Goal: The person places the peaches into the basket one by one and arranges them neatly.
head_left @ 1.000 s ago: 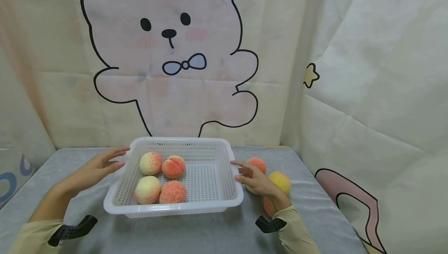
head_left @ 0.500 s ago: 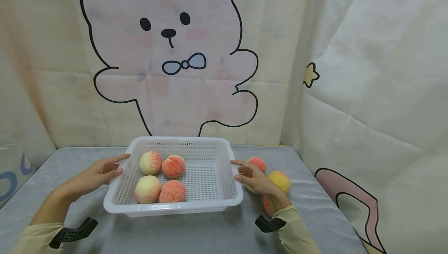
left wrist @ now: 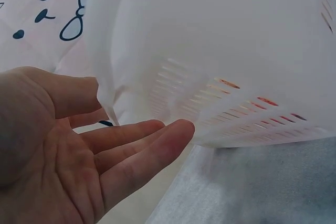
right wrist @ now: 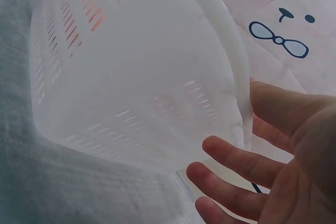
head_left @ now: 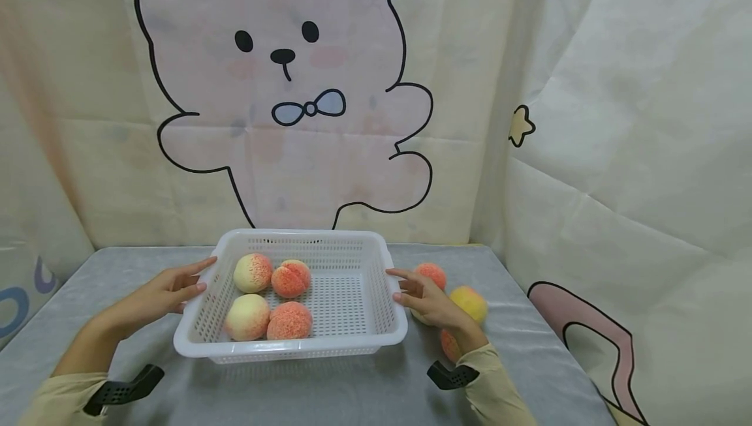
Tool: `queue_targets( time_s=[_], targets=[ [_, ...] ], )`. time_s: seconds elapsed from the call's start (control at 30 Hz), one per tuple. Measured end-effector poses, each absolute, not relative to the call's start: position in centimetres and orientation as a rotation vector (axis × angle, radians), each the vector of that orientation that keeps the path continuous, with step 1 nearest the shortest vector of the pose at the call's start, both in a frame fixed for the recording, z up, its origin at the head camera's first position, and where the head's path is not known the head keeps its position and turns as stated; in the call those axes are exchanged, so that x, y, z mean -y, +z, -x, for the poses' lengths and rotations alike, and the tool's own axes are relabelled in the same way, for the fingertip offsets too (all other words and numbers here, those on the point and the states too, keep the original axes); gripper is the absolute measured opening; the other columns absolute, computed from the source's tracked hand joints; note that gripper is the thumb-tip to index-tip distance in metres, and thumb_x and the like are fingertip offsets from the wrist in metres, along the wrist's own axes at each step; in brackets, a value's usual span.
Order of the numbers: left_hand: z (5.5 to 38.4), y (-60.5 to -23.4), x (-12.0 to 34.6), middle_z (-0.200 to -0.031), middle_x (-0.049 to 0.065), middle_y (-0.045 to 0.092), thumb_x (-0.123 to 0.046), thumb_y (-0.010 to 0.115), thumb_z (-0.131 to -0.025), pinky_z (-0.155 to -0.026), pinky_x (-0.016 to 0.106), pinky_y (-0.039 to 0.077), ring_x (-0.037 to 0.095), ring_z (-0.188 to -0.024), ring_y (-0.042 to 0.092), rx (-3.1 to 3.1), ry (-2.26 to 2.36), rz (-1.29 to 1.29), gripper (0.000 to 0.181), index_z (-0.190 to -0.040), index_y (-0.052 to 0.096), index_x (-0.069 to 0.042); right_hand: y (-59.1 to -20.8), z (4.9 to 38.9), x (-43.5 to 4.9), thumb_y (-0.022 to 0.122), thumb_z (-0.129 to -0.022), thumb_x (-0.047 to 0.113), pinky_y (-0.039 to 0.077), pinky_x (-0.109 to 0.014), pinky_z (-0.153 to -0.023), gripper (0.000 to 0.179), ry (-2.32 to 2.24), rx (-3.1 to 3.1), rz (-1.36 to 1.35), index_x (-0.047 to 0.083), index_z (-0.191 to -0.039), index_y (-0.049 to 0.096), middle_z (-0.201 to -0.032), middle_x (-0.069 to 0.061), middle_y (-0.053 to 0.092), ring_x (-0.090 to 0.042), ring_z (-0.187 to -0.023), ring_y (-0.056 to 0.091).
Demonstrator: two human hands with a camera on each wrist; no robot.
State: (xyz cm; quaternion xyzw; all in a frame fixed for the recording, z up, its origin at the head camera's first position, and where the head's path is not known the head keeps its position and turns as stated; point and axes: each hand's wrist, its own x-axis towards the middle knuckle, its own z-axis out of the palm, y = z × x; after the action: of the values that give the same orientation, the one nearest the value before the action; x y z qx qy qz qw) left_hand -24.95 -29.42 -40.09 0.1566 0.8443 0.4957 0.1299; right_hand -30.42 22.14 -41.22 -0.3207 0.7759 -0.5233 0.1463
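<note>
A white plastic basket (head_left: 337,348) with slotted walls stands in the middle of the head view. Several fuzzy peaches, among them a pale one (head_left: 247,317) and a red one (head_left: 290,320), sit in its left half. My left hand (head_left: 149,299) grips the left rim; in the left wrist view its thumb is at the rim, the other fingers below it. At the opposite rim, my right hand (head_left: 431,302) holds on the same way, thumb at the edge and fingers (right wrist: 231,156) spread beneath the lip.
Beside my right hand lie more fruits on the grey cloth-covered table (head_left: 294,393): a red one (head_left: 431,274), a yellow one (head_left: 470,303) and another partly hidden by the wrist. A printed curtain (head_left: 458,184) hangs behind the table.
My left hand has come down slightly onto the left rim and taken hold of it. The basket, the peaches and my right hand look almost unmoved.
</note>
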Motion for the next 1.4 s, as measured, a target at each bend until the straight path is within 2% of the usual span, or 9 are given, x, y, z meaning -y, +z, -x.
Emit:
queue_targets(
  time_s=[0.2, 0.3, 0.43, 0.53, 0.77, 0.93, 1.13, 1.3, 1.4],
  targets=[
    [25.1, -40.2, 29.4, -0.151, 0.038, 0.040, -0.027, 0.046, -0.108, -0.084, 0.038, 0.058, -0.002, -0.105, 0.062, -2.458, 1.437, -0.456, 0.070, -0.162, 0.007, -0.006, -40.9, 30.3, -22.3, 0.061, -0.102, 0.017, 0.050, -0.022, -0.097, 0.059, -1.469, -2.301, 0.919, -0.002, -0.153, 0.037, -0.143, -0.029, 0.055, -0.046, -0.128, 0.056],
    [25.1, -40.3, 29.4, -0.151, 0.038, 0.040, -0.027, 0.047, -0.108, -0.084, 0.040, 0.057, -0.002, -0.105, 0.062, -2.465, 1.430, -0.448, 0.070, -0.162, 0.008, -0.006, -40.6, 30.3, -22.5, 0.059, -0.103, 0.019, 0.051, -0.032, -0.102, 0.057, -1.459, -2.343, 0.895, 0.001, -0.153, 0.039, -0.148, -0.028, 0.051, -0.046, -0.132, 0.053],
    [25.0, -40.5, 29.5, -0.152, 0.037, 0.039, -0.027, 0.048, -0.108, -0.085, 0.042, 0.057, -0.002, -0.105, 0.062, -2.478, 1.421, -0.434, 0.071, -0.162, 0.008, -0.007, -40.3, 30.1, -23.0, 0.056, -0.105, 0.019, 0.048, -0.052, -0.106, 0.054, -1.465, -2.383, 0.864, 0.004, -0.154, 0.040, -0.151, -0.028, 0.047, -0.047, -0.135, 0.051],
    [24.9, -40.5, 29.6, -0.153, 0.037, 0.038, -0.027, 0.048, -0.107, -0.084, 0.040, 0.058, -0.002, -0.105, 0.062, -2.476, 1.424, -0.438, 0.071, -0.162, 0.008, -0.007, -40.1, 30.0, -23.6, 0.055, -0.105, 0.019, 0.048, -0.056, -0.106, 0.053, -1.461, -2.415, 0.859, 0.004, -0.154, 0.040, -0.149, -0.030, 0.048, -0.048, -0.134, 0.051],
    [24.9, -40.5, 29.8, -0.152, 0.038, 0.039, -0.026, 0.047, -0.108, -0.082, 0.036, 0.056, -0.003, -0.104, 0.062, -2.464, 1.441, -0.446, 0.070, -0.162, 0.008, -0.005, -39.5, 29.9, -25.6, 0.054, -0.105, 0.017, 0.049, -0.048, -0.105, 0.051, -1.444, -2.514, 0.833, 0.005, -0.153, 0.042, -0.144, -0.029, 0.054, -0.047, -0.129, 0.056],
    [24.8, -40.3, 29.9, -0.151, 0.039, 0.039, -0.026, 0.047, -0.108, -0.081, 0.037, 0.057, -0.004, -0.103, 0.062, -2.474, 1.442, -0.437, 0.070, -0.162, 0.008, -0.005, -39.2, 30.0, -26.5, 0.053, -0.106, 0.018, 0.048, -0.031, -0.103, 0.049, -1.454, -2.529, 0.856, 0.005, -0.152, 0.042, -0.146, -0.032, 0.051, -0.048, -0.131, 0.053],
    [24.9, -40.1, 29.8, -0.152, 0.039, 0.037, -0.025, 0.046, -0.108, -0.081, 0.036, 0.058, -0.007, -0.105, 0.060, -2.464, 1.458, -0.480, 0.068, -0.162, 0.009, -0.003, -39.0, 30.3, -28.1, 0.053, -0.105, 0.014, 0.052, -0.037, -0.103, 0.048, -1.501, -2.544, 0.847, 0.004, -0.151, 0.043, -0.145, -0.033, 0.051, -0.047, -0.131, 0.053],
    [24.9, -40.1, 29.5, -0.152, 0.039, 0.037, -0.025, 0.047, -0.108, -0.082, 0.037, 0.057, -0.004, -0.105, 0.062, -2.461, 1.461, -0.470, 0.069, -0.161, 0.009, -0.003, -38.7, 30.4, -29.7, 0.052, -0.106, 0.015, 0.052, -0.030, -0.099, 0.049, -1.477, -2.607, 0.795, 0.004, -0.153, 0.040, -0.144, -0.032, 0.052, -0.041, -0.128, 0.057],
    [24.9, -40.1, 29.5, -0.152, 0.039, 0.037, -0.025, 0.048, -0.107, -0.083, 0.041, 0.057, -0.003, -0.104, 0.062, -2.466, 1.458, -0.451, 0.070, -0.162, 0.010, -0.004, -38.5, 30.4, -30.4, 0.051, -0.107, 0.017, 0.050, -0.024, -0.097, 0.050, -1.490, -2.620, 0.752, 0.005, -0.154, 0.039, -0.144, -0.031, 0.052, -0.026, -0.123, 0.063]
  ],
)
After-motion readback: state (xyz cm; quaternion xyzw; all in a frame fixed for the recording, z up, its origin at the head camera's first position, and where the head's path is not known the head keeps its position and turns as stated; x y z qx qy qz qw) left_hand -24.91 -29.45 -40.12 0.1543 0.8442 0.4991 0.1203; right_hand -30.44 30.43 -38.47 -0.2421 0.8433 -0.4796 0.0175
